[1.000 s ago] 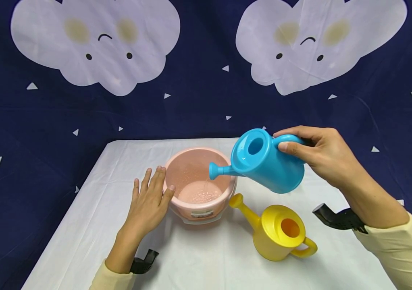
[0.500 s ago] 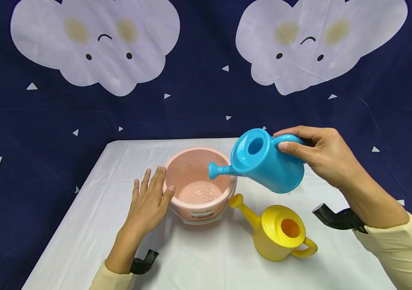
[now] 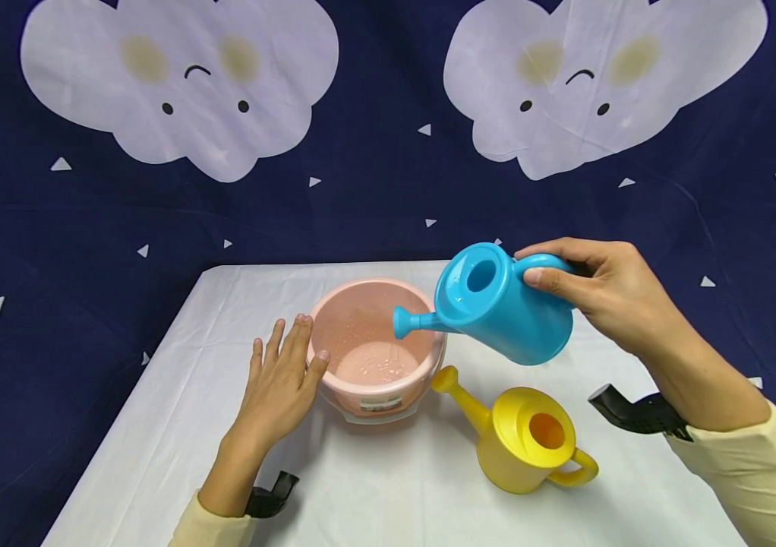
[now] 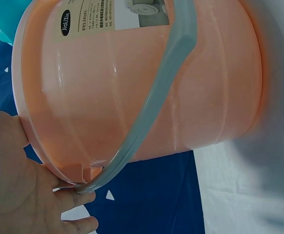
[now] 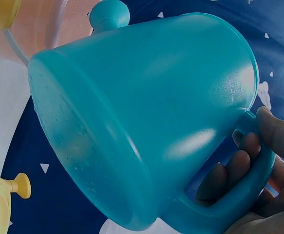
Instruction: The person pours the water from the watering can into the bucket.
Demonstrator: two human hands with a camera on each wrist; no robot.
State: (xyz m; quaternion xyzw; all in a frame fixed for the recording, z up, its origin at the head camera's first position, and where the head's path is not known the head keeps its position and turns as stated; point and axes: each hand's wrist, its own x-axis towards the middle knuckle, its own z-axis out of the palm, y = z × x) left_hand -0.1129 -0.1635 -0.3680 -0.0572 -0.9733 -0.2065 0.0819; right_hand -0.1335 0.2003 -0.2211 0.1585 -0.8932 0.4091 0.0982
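Note:
A blue watering can [image 3: 507, 311] hangs tilted in the air, its spout over a pink bucket [image 3: 377, 390]. My right hand [image 3: 616, 292] grips the can by its handle, with fingers curled through the loop in the right wrist view. Water drops cling to the can's base [image 5: 73, 141]. Some water lies on the bucket's floor. My left hand [image 3: 282, 376] touches the bucket's left rim with straight, spread fingers. In the left wrist view the bucket's grey handle [image 4: 149, 109] hangs down its side, and fingertips [image 4: 76, 197] lie against its end.
A yellow watering can [image 3: 525, 441] stands on the white-covered table [image 3: 374, 486], right of the bucket and nearer to me. Its spout points toward the bucket. A dark blue curtain [image 3: 381, 205] with clouds hangs behind the table.
Both hands, the bucket and the blue watering can hold still. The stream and splashing seen in the bucket a second ago have thinned to small ripples.

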